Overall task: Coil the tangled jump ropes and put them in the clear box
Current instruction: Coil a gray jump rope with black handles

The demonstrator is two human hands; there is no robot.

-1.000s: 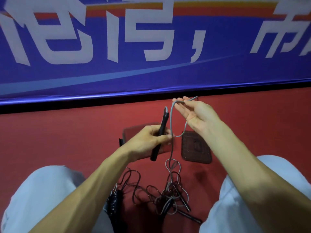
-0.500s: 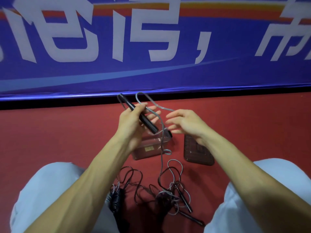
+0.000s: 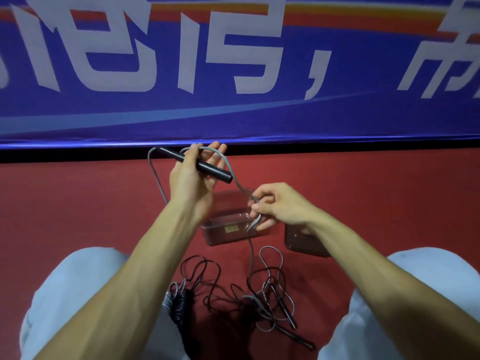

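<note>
Two-hand coiling: L hand (image 3: pixel 191 185) grips handle (image 3: pixel 211 170) as anchor; R hand (image 3: pixel 281 207) pinches cord (image 3: pixel 241 189), likely to feed a loop; box (image 3: pixel 220 231) close, ready.

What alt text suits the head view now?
A person's left hand holds up a black cylindrical jump-rope handle while the right hand pinches its thin grey cord over a clear plastic box on the red floor. More dark and grey ropes lie tangled nearer the camera.
</note>
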